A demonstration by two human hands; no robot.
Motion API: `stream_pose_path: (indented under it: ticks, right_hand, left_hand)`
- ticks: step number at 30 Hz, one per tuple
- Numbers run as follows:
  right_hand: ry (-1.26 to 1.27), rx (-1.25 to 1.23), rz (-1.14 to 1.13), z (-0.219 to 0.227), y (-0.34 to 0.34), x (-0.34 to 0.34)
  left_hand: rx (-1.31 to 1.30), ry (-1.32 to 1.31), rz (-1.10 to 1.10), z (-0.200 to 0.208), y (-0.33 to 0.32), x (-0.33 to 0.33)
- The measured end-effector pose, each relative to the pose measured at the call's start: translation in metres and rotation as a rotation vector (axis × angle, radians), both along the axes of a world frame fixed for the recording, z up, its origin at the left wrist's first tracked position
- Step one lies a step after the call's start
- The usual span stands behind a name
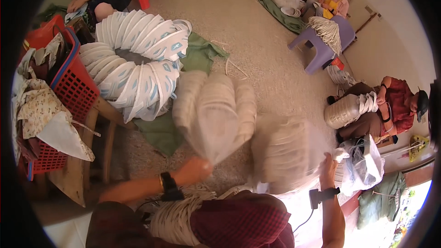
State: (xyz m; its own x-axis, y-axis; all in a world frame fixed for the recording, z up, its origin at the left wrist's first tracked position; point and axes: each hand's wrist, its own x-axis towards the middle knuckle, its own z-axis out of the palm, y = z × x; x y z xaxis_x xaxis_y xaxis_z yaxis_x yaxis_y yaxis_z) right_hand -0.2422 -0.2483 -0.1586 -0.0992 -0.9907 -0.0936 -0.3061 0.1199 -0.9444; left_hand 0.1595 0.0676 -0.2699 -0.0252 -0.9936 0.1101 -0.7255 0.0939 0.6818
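My left hand [197, 171] is closed on the gathered neck of a clear plastic bag [215, 115]. Several beige rolls of stacked pieces fill that bag, which hangs out in front of me. To the right, my right hand [327, 171] grips the end of a second clear plastic bag [282, 154], packed with a ridged beige stack. Both bags and my left hand are smeared by motion. A bundle of pale cord-like strips [177, 218] lies by my lap, beside a dark red checked cloth [241, 220].
Ringed stacks of white-and-blue shoe uppers [138, 80] rest on green sacking [161, 135] at left. Next to them, a red basket [76, 80] holds cloth pieces. A seated person [399, 108] works at right; another sits behind a purple chair [328, 41]. White plastic bags [363, 163] stand near my right hand.
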Motion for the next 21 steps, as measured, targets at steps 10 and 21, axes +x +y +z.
stream_pose_path:
  ticks: [10,21]
  right_hand:
    - [0.190,-0.154,0.160,-0.011,0.056,-0.007]
    - [0.291,-0.216,0.513,0.052,0.099,0.126]
  left_hand:
    - [0.303,0.055,-0.028,0.072,0.014,-0.042]
    - [0.682,1.047,0.263,0.047,-0.120,-0.103]
